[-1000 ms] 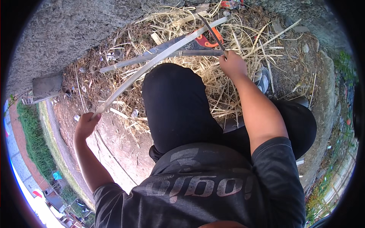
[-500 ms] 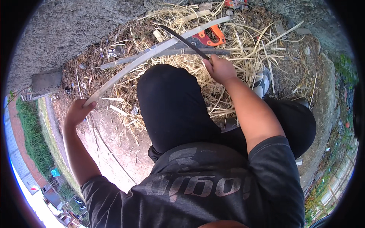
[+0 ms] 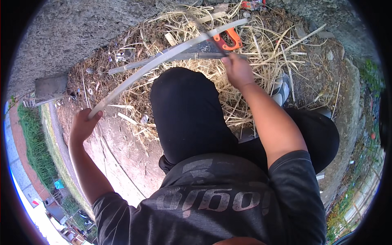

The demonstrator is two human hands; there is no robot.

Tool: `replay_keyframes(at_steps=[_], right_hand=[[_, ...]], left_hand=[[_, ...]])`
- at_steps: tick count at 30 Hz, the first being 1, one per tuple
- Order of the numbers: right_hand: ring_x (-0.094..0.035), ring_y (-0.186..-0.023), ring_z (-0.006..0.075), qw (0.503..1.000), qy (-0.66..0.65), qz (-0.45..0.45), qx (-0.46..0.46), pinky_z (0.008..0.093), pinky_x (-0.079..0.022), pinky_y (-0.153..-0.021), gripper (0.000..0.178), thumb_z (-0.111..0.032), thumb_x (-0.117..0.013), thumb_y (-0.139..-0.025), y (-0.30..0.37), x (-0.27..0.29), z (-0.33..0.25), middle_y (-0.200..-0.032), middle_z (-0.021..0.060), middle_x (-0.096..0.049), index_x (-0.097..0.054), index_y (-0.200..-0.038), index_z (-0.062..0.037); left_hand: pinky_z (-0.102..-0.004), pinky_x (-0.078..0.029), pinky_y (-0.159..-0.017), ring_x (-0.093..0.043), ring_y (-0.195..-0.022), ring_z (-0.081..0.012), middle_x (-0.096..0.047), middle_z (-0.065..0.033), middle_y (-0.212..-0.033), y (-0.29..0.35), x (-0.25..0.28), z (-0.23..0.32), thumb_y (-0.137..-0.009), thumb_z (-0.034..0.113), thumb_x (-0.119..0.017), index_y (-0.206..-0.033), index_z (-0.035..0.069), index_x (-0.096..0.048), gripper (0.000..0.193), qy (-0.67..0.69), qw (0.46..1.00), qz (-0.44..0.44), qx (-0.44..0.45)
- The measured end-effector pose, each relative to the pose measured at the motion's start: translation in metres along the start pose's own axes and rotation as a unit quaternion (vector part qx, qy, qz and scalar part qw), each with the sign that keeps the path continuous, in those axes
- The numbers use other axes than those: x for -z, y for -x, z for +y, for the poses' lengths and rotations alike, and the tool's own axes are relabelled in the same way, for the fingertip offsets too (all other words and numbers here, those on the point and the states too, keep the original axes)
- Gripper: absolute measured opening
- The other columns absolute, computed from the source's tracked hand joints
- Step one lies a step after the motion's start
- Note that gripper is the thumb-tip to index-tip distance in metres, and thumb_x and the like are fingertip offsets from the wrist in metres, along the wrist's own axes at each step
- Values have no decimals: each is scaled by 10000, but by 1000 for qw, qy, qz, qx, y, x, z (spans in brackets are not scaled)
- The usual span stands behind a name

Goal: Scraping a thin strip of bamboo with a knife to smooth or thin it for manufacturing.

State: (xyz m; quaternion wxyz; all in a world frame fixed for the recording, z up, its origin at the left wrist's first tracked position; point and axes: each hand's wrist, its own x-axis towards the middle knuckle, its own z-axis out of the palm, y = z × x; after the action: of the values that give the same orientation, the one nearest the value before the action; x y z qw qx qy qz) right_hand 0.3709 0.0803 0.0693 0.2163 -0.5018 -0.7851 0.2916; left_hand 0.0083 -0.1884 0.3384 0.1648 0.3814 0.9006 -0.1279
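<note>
My left hand [image 3: 85, 124] is closed round the near end of a long pale split bamboo strip [image 3: 153, 64]. The strip slants up to the right above my knee, its far end over the shavings. In my closed right hand [image 3: 237, 70] is a long dark-bladed knife [image 3: 200, 24], blurred by motion. Its blade points up and left and crosses the strip near the far end. Below the strip lies a handsaw [image 3: 235, 37] with an orange handle, its blade partly covered. A grey bamboo piece [image 3: 188, 56] lies beside the saw.
Pale bamboo shavings [image 3: 261, 41] cover the ground ahead of my bent knee [image 3: 183, 106]. A rough grey wall [image 3: 90, 36] rises beyond them. My shoe [image 3: 281, 89] rests among the shavings at the right. A grey block [image 3: 50, 87] sits by the wall at the left.
The knife's blade has swung upward, away from its flatter slant, and is now blurred. My right hand has shifted slightly. The left hand keeps its grip, and the strip has barely moved.
</note>
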Motion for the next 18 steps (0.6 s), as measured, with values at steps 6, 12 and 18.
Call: replay_keyframes(at_steps=[6, 12, 18], right_hand=[[-660, -823, 437, 989, 50, -139, -32, 562, -504, -752, 485, -474, -352, -1033, 6, -14, 13, -840, 241, -671, -579, -994, -47], [-675, -824, 407, 991, 2, -38, -129, 533, -524, -748, 570, -493, -274, -1042, -16, 13, 34, -833, 225, -674, -581, -1011, -13], [-637, -777, 465, 977, 24, -178, 119, 572, -484, -712, 384, -417, -428, -1023, 8, -20, -23, -796, 243, -662, -578, -1017, -64]], left_hand=[[-400, -415, -532, -519, -536, -204, -555, -112, -586, 0, 5, 0, -886, 443, -700, -769, -12, -639, 474, -9, 1000, 8, -7], [-365, -389, -527, -465, -550, -137, -529, -54, -589, -1, 3, 4, -925, 357, -676, -776, -4, -627, 395, -7, 1000, -11, -11], [-379, -400, -521, -507, -536, -164, -545, -80, -572, -6, 8, -3, -902, 431, -686, -760, -7, -641, 463, 6, 1000, -13, -10]])
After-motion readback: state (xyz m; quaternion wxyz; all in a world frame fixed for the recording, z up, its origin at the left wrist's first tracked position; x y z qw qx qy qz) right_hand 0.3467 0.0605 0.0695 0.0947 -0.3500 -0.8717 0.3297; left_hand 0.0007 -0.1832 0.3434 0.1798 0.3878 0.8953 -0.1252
